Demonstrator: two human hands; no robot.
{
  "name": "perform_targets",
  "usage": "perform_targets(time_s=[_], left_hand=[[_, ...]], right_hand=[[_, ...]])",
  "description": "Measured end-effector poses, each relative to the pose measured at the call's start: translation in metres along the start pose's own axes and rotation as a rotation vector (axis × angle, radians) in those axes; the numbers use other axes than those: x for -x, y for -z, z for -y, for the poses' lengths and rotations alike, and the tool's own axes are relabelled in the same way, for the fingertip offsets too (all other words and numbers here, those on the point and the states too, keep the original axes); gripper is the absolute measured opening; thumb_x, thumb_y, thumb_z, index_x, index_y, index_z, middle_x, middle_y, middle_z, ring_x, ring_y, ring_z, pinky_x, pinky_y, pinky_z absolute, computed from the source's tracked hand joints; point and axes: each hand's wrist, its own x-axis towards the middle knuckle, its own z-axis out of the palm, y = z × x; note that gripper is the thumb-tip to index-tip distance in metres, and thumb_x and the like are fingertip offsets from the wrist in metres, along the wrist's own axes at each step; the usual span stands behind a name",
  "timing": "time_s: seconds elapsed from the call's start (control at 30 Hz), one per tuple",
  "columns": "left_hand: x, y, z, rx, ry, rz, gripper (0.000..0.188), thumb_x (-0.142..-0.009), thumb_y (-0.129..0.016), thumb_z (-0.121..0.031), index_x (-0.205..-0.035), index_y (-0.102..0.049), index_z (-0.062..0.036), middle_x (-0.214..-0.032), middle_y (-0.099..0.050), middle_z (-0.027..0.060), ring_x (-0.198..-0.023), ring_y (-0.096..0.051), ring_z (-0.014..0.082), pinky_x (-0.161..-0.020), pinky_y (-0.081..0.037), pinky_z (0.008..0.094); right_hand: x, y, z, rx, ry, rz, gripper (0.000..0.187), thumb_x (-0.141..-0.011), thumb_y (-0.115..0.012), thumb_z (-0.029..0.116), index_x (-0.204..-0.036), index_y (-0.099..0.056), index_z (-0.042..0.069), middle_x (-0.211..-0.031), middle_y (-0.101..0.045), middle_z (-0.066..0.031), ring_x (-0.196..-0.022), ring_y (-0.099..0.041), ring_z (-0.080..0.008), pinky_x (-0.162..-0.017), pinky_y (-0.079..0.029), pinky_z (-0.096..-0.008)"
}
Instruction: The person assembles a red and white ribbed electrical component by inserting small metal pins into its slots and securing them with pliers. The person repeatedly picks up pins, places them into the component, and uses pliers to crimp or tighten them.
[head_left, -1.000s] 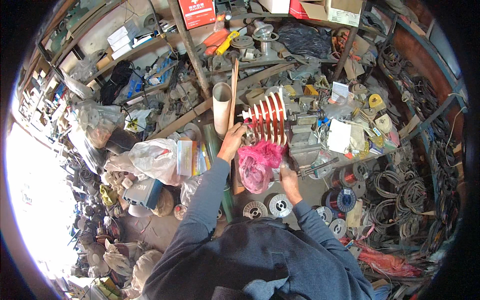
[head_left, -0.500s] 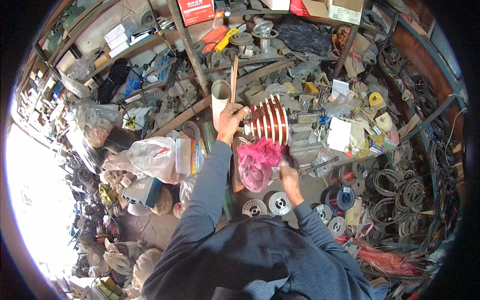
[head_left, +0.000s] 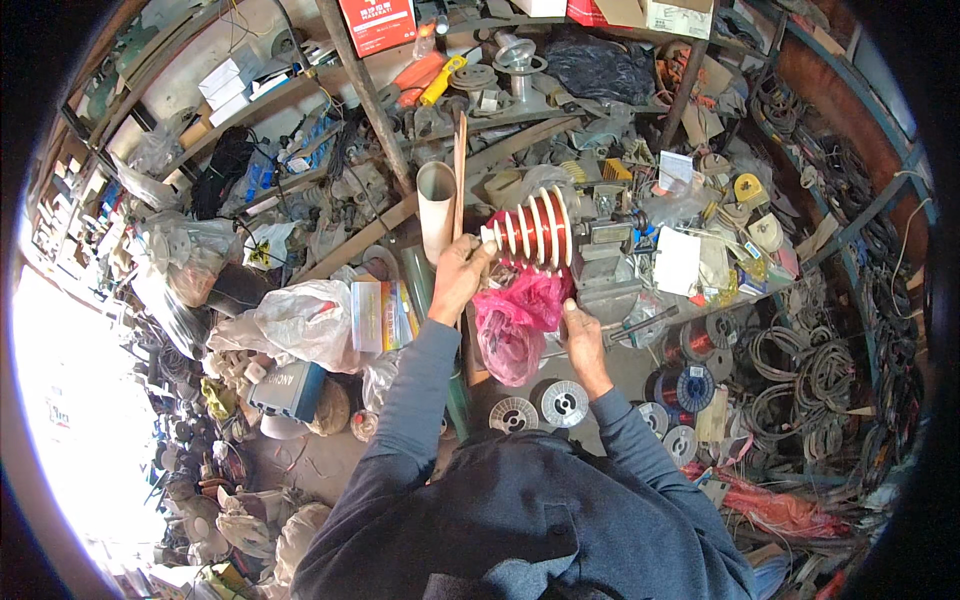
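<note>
A coil former (head_left: 534, 232) with white round flanges and dark red enamelled wire between them sits sideways on a winding machine's shaft. My left hand (head_left: 462, 277) is closed at its left end, with thumb and fingertips against the pale end knob. Below the former hangs a crumpled pink plastic bag (head_left: 508, 340). My right hand (head_left: 586, 345) is just right of this bag, thumb up and fingers curled. What its fingers hold, if anything, is hidden. A grey machine housing (head_left: 608, 278) stands right of the former.
An upright cardboard tube (head_left: 436, 205) and a thin wooden strip (head_left: 459, 180) stand behind my left hand. Wire spools (head_left: 563, 403) are on the floor below. A teal box (head_left: 287, 389) lies left, cable coils (head_left: 805, 395) right. Cluttered shelving with a wooden post (head_left: 365, 90) rises behind.
My left hand has shifted down a little at the former's end. My right hand, blurred before, has risen slightly and shows sharply. The former and its wire look turned.
</note>
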Motion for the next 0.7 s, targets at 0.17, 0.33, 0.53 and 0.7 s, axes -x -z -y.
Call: perform_targets(time_s=[0.17,0.33,0.53,0.7], left_hand=[[-0.044,-0.003,0.004,-0.153,-0.159,-0.378,0.033,-0.09,-0.081,-0.019,-0.11,-0.064,0.0009,-0.105,-0.07,0.0103,-0.094,-0.067,0.017,-0.084,-0.053,0.03],[-0.049,-0.001,0.032,0.09,-0.029,-0.003,0.017,-0.099,-0.064,-0.009,-0.114,-0.066,-0.0012,-0.097,-0.068,0.0017,-0.089,-0.064,0.0144,-0.082,-0.052,0.0308],[-0.002,-0.005,0.04,0.29,0.034,0.141,0.027,-0.106,-0.049,-0.027,-0.115,-0.059,-0.0038,-0.085,-0.06,0.0037,-0.076,-0.058,0.0108,-0.071,-0.048,0.0288],[0.01,-0.004,0.013,0.104,-0.146,0.163,0.026,-0.106,-0.058,-0.029,-0.105,-0.059,-0.0031,-0.069,-0.057,0.0019,-0.061,-0.054,0.0116,-0.058,-0.045,0.0276]], right_hand=[[0.017,0.0,0.002,0.191,-0.262,0.008,0.052,-0.106,-0.053,0.04,-0.071,-0.054,0.003,-0.063,-0.048,0.0,-0.057,-0.044,-0.0132,-0.054,-0.035,-0.0346],[0.007,0.002,0.0,0.031,0.052,0.015,0.053,-0.107,-0.053,0.037,-0.068,-0.053,0.002,-0.061,-0.049,-0.0008,-0.059,-0.044,-0.0131,-0.056,-0.037,-0.0356],[0.011,-0.001,-0.011,0.181,-0.248,-0.048,0.059,-0.107,-0.051,0.043,-0.067,-0.05,-0.001,-0.06,-0.047,-0.0038,-0.06,-0.044,-0.0146,-0.058,-0.037,-0.0386],[0.002,0.005,-0.005,0.057,0.031,-0.025,0.058,-0.106,-0.052,0.044,-0.07,-0.048,0.0,-0.061,-0.042,-0.0031,-0.06,-0.043,-0.0148,-0.058,-0.036,-0.0401]])
